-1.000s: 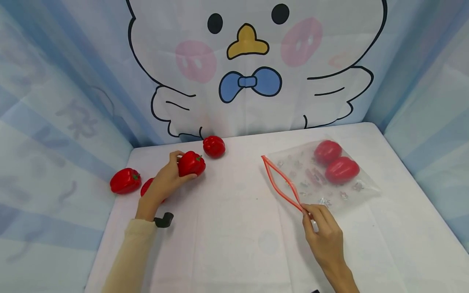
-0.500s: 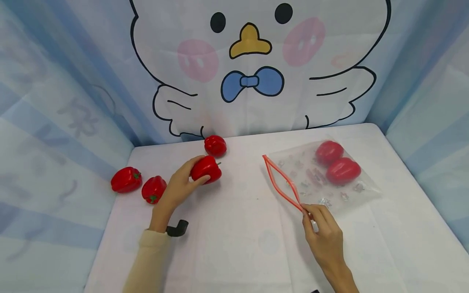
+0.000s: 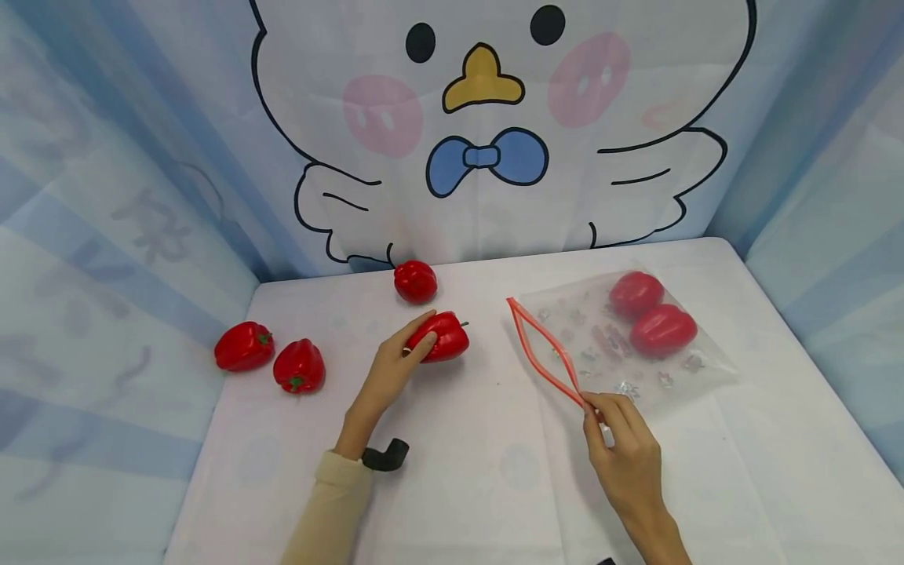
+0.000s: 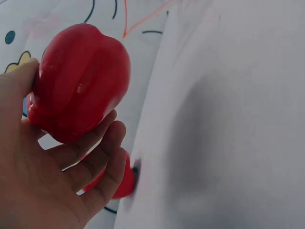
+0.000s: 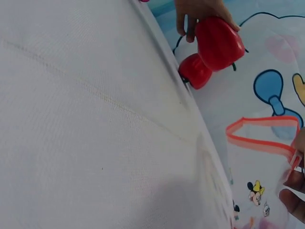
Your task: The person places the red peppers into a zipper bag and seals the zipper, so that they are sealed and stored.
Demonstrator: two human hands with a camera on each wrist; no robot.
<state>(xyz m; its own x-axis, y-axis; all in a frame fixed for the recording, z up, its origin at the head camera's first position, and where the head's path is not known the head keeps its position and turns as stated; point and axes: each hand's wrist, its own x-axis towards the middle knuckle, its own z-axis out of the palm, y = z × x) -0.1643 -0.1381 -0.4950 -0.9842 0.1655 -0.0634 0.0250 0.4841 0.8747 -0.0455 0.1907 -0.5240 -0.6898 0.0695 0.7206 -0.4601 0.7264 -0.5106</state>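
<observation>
My left hand (image 3: 388,369) grips a red bell pepper (image 3: 445,337) above the table, left of the bag's mouth. The left wrist view shows this pepper (image 4: 83,81) between thumb and fingers. My right hand (image 3: 625,459) pinches the near end of the orange-red rim of a clear zip bag (image 3: 586,310), whose mouth gapes toward the left. Two smooth red items (image 3: 662,330) lie inside the bag. In the right wrist view, the fingers (image 5: 294,202) are at the bag's rim (image 5: 259,144), and the held pepper (image 5: 218,44) appears above.
Two red peppers (image 3: 243,347) (image 3: 300,366) lie at the table's left side, and another pepper (image 3: 415,282) stands near the back edge. A cartoon-printed curtain (image 3: 487,212) hangs behind the white table (image 3: 466,486), with blue curtains on both sides.
My left hand has carried the pepper to the right and slightly nearer, uncovering the pepper beneath its wrist. The right hand keeps its grip on the bag in nearly the same place.
</observation>
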